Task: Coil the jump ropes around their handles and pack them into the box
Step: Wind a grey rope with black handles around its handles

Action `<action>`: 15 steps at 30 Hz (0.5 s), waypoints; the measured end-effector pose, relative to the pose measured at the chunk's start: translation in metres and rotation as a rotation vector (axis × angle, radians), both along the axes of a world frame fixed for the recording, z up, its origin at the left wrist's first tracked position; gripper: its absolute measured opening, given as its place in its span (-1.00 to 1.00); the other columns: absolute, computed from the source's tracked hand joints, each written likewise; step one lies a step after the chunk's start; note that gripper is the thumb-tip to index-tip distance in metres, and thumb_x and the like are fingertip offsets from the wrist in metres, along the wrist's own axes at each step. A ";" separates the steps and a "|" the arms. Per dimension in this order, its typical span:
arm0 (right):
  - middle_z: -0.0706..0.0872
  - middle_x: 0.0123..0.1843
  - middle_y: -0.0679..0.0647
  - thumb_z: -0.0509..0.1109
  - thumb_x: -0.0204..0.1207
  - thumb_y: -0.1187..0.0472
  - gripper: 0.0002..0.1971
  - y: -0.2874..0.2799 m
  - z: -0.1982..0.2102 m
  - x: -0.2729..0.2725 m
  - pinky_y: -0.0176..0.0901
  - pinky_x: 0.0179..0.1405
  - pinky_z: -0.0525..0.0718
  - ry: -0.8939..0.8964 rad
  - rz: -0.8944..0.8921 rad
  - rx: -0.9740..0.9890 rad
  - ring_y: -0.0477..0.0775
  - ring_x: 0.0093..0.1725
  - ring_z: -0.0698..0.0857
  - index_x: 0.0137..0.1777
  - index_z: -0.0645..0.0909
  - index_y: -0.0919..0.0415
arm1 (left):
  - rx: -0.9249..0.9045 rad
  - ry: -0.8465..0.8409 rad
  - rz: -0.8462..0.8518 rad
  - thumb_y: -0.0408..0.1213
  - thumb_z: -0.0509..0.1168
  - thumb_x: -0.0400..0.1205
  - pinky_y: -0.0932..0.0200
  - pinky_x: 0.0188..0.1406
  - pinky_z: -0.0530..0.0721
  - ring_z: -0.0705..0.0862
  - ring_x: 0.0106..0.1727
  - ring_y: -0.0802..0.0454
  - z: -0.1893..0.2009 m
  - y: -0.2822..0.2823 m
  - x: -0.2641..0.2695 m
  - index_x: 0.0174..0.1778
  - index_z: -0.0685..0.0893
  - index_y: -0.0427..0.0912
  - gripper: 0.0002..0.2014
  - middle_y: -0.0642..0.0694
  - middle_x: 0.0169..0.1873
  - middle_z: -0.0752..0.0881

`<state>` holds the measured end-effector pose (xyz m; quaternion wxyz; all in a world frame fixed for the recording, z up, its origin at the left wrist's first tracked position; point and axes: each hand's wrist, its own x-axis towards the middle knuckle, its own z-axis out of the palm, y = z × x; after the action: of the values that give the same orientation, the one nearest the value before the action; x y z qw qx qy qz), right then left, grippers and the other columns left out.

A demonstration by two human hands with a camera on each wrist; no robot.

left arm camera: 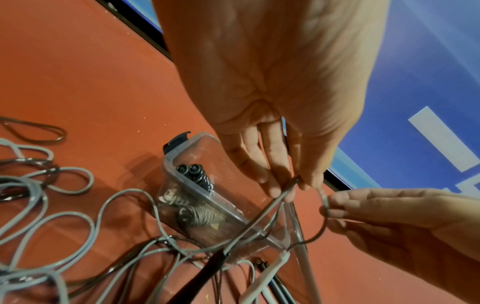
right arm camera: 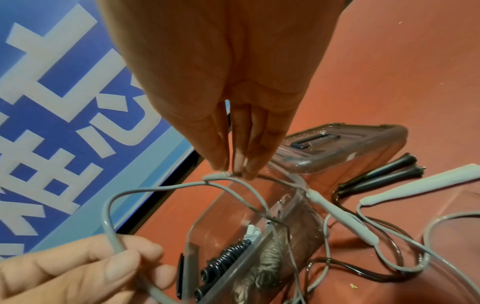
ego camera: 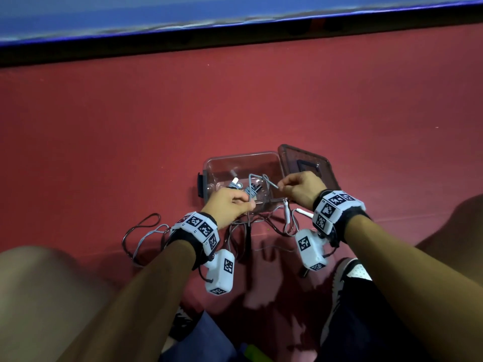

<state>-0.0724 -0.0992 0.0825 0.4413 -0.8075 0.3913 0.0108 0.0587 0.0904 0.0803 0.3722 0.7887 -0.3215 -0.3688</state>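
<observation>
Grey jump rope [right arm camera: 166,187] pinched by both left hand [ego camera: 230,205] and right hand [ego camera: 300,188] over the clear plastic box [ego camera: 235,163], two coiled ropes [left arm camera: 200,214] inside; risk: floor tangle [left arm camera: 52,216] snags, dragging box.

- The box [ego camera: 236,165] is clear, glossy plastic, with scuffs and specks on its walls in the wrist views; a matt black plastic latch [ego camera: 200,188] sits on its 9 o'clock side.
- The lid [right arm camera: 345,148] at the box's 3 o'clock is smoky see-through plastic, shiny, with a black recessed handle.
- The grey rope [right arm camera: 109,222] looks like smooth, matt rubbery plastic cord; the dark rope [right arm camera: 363,273] is glossy.
- The grey handles [right arm camera: 415,185] look smooth and matt; the black handles [right arm camera: 384,174] have a slight sheen.
- The floor [ego camera: 130,126] is a matt red, finely speckled surface.
- The wrist units [ego camera: 222,273] are smooth white plastic.
</observation>
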 end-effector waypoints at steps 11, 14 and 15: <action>0.81 -0.24 -0.04 0.49 0.51 0.25 -0.91 -0.008 -0.021 -0.023 -0.12 0.09 0.75 0.104 -0.007 0.040 0.01 -0.14 0.77 -0.17 0.81 0.07 | 0.070 0.022 0.012 -0.21 0.52 0.56 -0.08 0.17 0.74 0.70 -0.24 0.05 -0.034 -0.015 -0.011 -0.17 0.87 -0.15 -0.90 -0.27 -0.23 0.84; 0.81 -0.29 -0.03 0.51 0.50 0.19 -0.89 -0.016 -0.033 -0.038 0.01 0.11 0.78 0.134 -0.070 0.051 0.10 -0.10 0.81 -0.25 0.79 0.04 | 0.053 0.045 -0.007 -0.23 0.54 0.58 0.12 0.01 0.71 0.66 -0.24 0.07 -0.041 -0.027 -0.022 -0.11 0.85 -0.27 -0.85 -0.22 -0.27 0.83; 0.81 -0.32 -0.03 0.51 0.49 0.20 -0.86 -0.018 -0.037 -0.042 0.03 0.10 0.79 0.139 -0.103 0.062 0.10 -0.12 0.81 -0.29 0.77 0.01 | 0.046 0.049 -0.013 -0.24 0.55 0.57 0.19 -0.08 0.64 0.63 -0.26 0.08 -0.043 -0.032 -0.026 -0.11 0.84 -0.31 -0.83 -0.17 -0.32 0.78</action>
<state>-0.1148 -0.1175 0.0450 0.4381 -0.7695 0.4613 0.0561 0.0331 0.0588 0.0370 0.3596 0.7856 -0.3088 -0.3977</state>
